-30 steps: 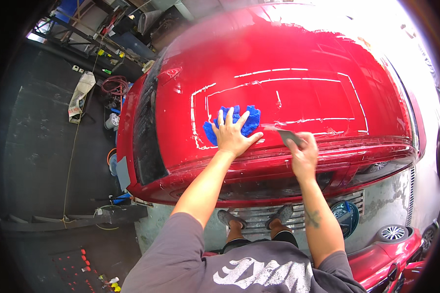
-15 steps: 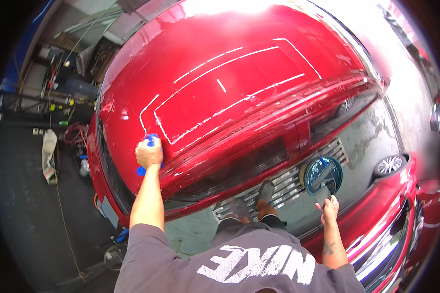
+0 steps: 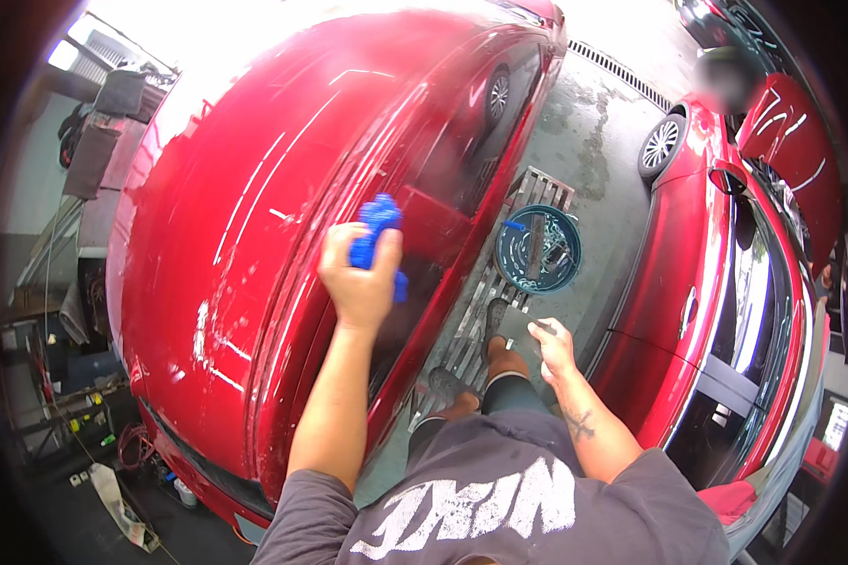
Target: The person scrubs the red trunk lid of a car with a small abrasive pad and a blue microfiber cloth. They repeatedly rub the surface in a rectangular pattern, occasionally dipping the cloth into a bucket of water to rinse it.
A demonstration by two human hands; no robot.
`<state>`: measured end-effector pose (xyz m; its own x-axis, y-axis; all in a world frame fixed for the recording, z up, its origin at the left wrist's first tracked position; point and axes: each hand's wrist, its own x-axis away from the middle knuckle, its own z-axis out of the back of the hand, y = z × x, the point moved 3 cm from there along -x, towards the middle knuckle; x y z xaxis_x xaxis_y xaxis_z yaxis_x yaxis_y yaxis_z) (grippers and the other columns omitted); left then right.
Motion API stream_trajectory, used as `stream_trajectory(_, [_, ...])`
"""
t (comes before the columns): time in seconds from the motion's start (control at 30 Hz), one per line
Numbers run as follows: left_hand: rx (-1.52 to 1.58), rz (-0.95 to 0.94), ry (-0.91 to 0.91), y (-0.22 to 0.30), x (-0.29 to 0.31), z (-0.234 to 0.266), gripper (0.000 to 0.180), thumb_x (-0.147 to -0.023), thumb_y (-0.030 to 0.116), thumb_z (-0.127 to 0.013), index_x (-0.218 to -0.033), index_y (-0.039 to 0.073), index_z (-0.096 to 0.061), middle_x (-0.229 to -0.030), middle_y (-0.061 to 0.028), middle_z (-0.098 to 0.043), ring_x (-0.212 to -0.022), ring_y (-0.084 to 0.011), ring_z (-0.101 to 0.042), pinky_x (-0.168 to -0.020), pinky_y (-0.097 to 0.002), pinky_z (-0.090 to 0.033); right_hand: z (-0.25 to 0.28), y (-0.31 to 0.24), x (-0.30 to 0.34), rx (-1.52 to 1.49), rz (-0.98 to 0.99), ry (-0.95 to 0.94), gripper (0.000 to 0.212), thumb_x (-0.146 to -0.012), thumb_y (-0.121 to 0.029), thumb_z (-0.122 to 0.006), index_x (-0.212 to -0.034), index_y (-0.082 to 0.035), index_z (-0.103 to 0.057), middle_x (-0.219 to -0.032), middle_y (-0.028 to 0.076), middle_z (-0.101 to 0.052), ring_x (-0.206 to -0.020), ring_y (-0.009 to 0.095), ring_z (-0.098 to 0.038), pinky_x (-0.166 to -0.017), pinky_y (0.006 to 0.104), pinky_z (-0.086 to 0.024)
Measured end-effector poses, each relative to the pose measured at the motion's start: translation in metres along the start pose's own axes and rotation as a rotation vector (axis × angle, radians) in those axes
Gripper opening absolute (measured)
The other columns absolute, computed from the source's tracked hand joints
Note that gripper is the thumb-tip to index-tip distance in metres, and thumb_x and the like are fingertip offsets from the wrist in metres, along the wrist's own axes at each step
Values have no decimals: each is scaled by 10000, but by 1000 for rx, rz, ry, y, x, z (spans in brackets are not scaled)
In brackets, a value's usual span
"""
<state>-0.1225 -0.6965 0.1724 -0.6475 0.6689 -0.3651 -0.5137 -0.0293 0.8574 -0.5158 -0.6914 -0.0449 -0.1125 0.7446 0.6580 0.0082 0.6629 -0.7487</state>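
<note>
My left hand (image 3: pixel 358 282) is closed round a bunched blue cloth (image 3: pixel 377 226), held up over the roof edge and side windows of a red car (image 3: pixel 184 179). Whether the cloth touches the car I cannot tell. White lines and small pale spots mark the wet, shiny roof. Low on the right, my right hand (image 3: pixel 556 350) grips a thin, flat grey tool (image 3: pixel 521 326), whose exact kind is unclear. Just beyond that hand stands a round teal tub (image 3: pixel 578 268) of water, with a long dark tool and a small blue item in it.
A second red car (image 3: pixel 645 311) stands close on my right, a blurred figure (image 3: pixel 725 80) near its far end. Beneath the tub and my feet lies a slatted metal grate (image 3: pixel 471 325). A floor drain (image 3: pixel 622 71) runs beyond. Shelves and a hose (image 3: pixel 137 444) are on the left.
My view has turned to the right. My left hand has come off the rear of the roof with the blue cloth. My right hand has drawn back from the tub with the grey tool.
</note>
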Motion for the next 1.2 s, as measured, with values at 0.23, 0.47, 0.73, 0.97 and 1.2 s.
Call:
stream_trajectory(0.23, [223, 191, -411, -90, 102, -239, 385, -823, 139, -878, -1109, 39, -641, -1129, -94, -615, -1058, -230, -623, -939, -381, -517, 60, 83, -124, 56, 133, 472, 291, -889, -100, -917, -1042, -84, -670, -913, 11, -698, -759, 123, -621, -687, 276, -510])
stream_trajectory(0.47, [-129, -100, -1076, -261, 222, -431, 618, -741, 87, -850, -1291, 24, -573, -1356, -236, -526, -1323, -471, -498, -1165, -536, -428, 108, 138, -314, 430, 144, 268, 309, -867, 96, -525, -1124, -75, -537, -1042, 99, -585, -970, 280, -639, -958, 413, -549])
stream_trajectory(0.73, [-879, -137, -1747, -332, 235, -517, 938, -886, 390, -810, -1697, 151, -404, -1791, -255, -240, -1659, -509, -194, -1319, -686, -215, 68, 127, -377, 1200, -180, 38, 865, -967, -119, -681, -1708, -18, -248, -1583, 328, -523, -1499, 472, -506, -1244, 511, -443])
stream_trajectory(0.97, [-786, 229, -1577, -394, 259, -552, 587, -834, 235, -804, -1385, 47, -725, -1342, -263, -742, -1252, -374, -731, -1052, -464, -591, 114, 196, -407, 34, -527, 157, 351, -1044, -186, -591, -1368, -57, -637, -1308, 168, -688, -1152, 326, -680, -932, 473, -582])
stream_trajectory(1.2, [36, 915, -869, -313, 219, -467, 614, -790, 91, -832, -1384, 29, -690, -1212, -145, -785, -1076, -266, -756, -965, -431, -595, 89, 138, -314, -500, -393, 269, 713, -1028, -69, -658, -1674, -141, -365, -1633, 139, -443, -1440, 309, -491, -1121, 641, -505])
